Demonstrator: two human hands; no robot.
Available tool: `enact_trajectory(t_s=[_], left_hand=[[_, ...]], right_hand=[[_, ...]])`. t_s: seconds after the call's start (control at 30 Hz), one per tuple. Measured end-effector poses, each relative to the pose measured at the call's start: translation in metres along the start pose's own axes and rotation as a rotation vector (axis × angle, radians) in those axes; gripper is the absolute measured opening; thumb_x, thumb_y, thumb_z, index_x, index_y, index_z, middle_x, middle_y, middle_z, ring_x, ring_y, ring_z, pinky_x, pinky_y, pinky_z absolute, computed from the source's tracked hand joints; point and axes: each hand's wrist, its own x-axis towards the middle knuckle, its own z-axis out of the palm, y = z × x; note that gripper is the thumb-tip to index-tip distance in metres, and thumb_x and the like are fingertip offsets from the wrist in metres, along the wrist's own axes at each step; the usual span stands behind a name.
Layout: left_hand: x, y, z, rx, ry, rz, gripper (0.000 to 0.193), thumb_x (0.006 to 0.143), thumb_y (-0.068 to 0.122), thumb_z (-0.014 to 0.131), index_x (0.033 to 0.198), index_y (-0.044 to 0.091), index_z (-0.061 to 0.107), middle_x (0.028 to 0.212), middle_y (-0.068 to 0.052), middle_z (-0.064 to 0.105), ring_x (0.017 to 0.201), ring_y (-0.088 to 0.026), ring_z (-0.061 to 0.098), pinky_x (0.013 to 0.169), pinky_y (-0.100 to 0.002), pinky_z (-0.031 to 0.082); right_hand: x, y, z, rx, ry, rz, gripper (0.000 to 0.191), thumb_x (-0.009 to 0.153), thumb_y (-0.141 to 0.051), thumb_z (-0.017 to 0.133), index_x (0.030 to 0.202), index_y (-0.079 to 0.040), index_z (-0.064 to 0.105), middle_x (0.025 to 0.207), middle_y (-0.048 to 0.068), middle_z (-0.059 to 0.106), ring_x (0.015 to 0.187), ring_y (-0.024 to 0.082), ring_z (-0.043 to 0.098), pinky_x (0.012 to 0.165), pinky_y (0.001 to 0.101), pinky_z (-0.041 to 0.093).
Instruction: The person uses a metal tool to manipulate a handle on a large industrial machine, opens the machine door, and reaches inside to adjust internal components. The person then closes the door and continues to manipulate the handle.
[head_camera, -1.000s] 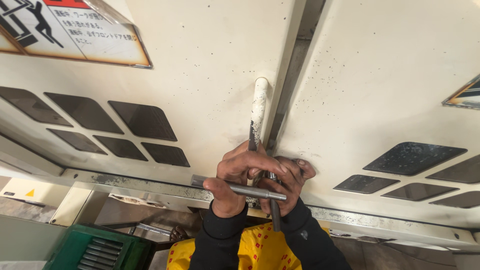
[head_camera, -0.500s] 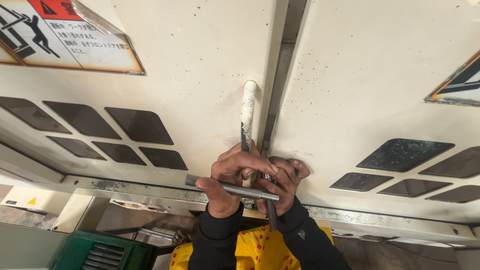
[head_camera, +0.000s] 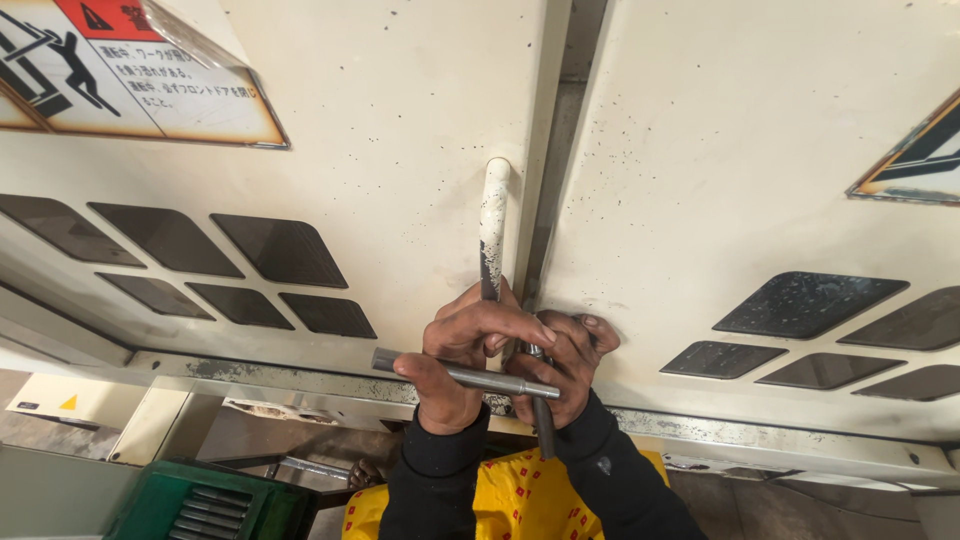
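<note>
Close up, two bare hands work a T-handle wrench against a cream-painted machine cabinet. Compared with a second ago, the hands and the tool sit in nearly the same spot at the lower edge of the left cabinet door (head_camera: 330, 170); the crossbar looks much as it did, so any turn made in that time is slight, and the work reads as held at the same fastener. The left hand (head_camera: 462, 362) is clenched around the steel crossbar of the T-handle wrench (head_camera: 468, 376), thumb below, fingers curled over the top. The right hand (head_camera: 568, 362) is wrapped loosely around the wrench's shaft where it meets the crossbar, fingertips resting on the right cabinet door (head_camera: 760, 170). The wrench lies between both hands, just below a worn white door handle (head_camera: 493, 225) that runs upright beside the dark gap between the doors. Dark diamond-shaped vent openings (head_camera: 280, 250) flank the hands on both doors. A warning label (head_camera: 130, 75) sits at upper left. Below, a yellow garment (head_camera: 520, 500) shows between black sleeves, and a green case (head_camera: 215, 505) lies at lower left.
</note>
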Motion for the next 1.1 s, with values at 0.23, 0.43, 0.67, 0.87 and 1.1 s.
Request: enact_trajectory(t_s=[0.23, 0.43, 0.67, 0.87, 1.1], left_hand=[[0.0016, 0.0002, 0.0005, 0.0, 0.0, -0.005, 0.119, 0.087, 0.093, 0.002, 0.096, -0.001, 0.075, 0.086, -0.01, 0.067, 0.067, -0.013, 0.04, 0.061, -0.029, 0.032], [0.001, 0.0006, 0.0011, 0.011, 0.008, 0.004, 0.121, 0.089, 0.093, 0.001, 0.098, -0.001, 0.077, 0.079, -0.007, 0.061, 0.065, -0.012, 0.039, 0.059, -0.027, 0.031], [0.0026, -0.001, 0.0015, -0.001, -0.002, 0.013, 0.119, 0.087, 0.092, 0.001, 0.097, -0.001, 0.075, 0.085, -0.01, 0.066, 0.069, -0.013, 0.039, 0.061, -0.029, 0.032], [0.0011, -0.0031, 0.0006, 0.002, 0.002, 0.006, 0.121, 0.086, 0.093, 0.001, 0.098, -0.001, 0.076, 0.082, -0.008, 0.061, 0.065, -0.011, 0.038, 0.056, -0.026, 0.031], [0.0013, -0.0056, -0.0005, 0.001, 0.001, 0.009, 0.121, 0.085, 0.093, 0.001, 0.097, -0.001, 0.075, 0.087, -0.011, 0.068, 0.069, -0.012, 0.039, 0.061, -0.029, 0.032]], right_hand=[[-0.0006, 0.0005, 0.0002, -0.003, -0.005, 0.001, 0.032, 0.095, -0.051, 0.053, 0.084, -0.025, 0.068, 0.111, 0.002, 0.07, 0.116, 0.02, 0.06, 0.114, 0.0476, 0.022], [0.0006, -0.0006, -0.0001, -0.008, 0.004, 0.004, 0.034, 0.096, -0.053, 0.05, 0.081, -0.026, 0.066, 0.11, 0.0, 0.07, 0.115, 0.019, 0.061, 0.114, 0.0471, 0.022], [0.002, -0.0014, 0.0011, -0.024, 0.018, 0.002, 0.039, 0.101, -0.054, 0.045, 0.08, -0.026, 0.062, 0.11, -0.001, 0.069, 0.113, 0.018, 0.062, 0.114, 0.0469, 0.023], [-0.0008, 0.0009, 0.007, -0.009, 0.066, -0.003, 0.044, 0.102, -0.058, 0.042, 0.083, -0.026, 0.065, 0.108, -0.002, 0.068, 0.114, 0.016, 0.063, 0.116, 0.0452, 0.022], [-0.0017, 0.0027, 0.0057, -0.005, 0.047, -0.006, 0.039, 0.101, -0.053, 0.047, 0.08, -0.026, 0.065, 0.108, -0.001, 0.07, 0.113, 0.018, 0.062, 0.115, 0.0461, 0.021]])
